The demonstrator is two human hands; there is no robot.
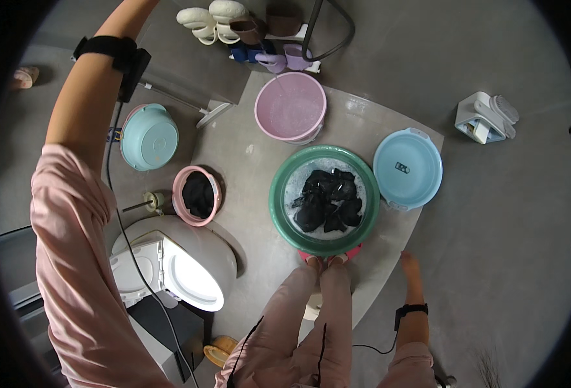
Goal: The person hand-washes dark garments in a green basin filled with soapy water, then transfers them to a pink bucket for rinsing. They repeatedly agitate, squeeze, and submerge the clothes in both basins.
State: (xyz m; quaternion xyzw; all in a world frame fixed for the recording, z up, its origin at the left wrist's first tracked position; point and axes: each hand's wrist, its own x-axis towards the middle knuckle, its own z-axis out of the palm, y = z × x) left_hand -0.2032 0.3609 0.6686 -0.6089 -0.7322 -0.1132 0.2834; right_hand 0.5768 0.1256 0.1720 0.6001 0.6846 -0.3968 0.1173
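Note:
My left arm reaches up past the top edge, and the hand itself is out of view. My right hand (409, 262) hangs low on the right, away from the basins; how its fingers are held is hard to make out. Before my feet stands a green basin (276, 213) of sudsy water, with soaked black clothing (321, 199) in it. A light blue basin (406, 169) touches its right side. Behind it is a pink bucket (262, 119) of water, and a thin stream appears to fall into it.
Slippers (222, 19) sit on wall racks near a dark hose (348, 31). Left are a toilet (227, 257), a small pink basin (176, 199) with dark cloth, a stored turquoise basin (149, 138) and a squeegee (212, 115). A brush holder (477, 114) is on the right wall.

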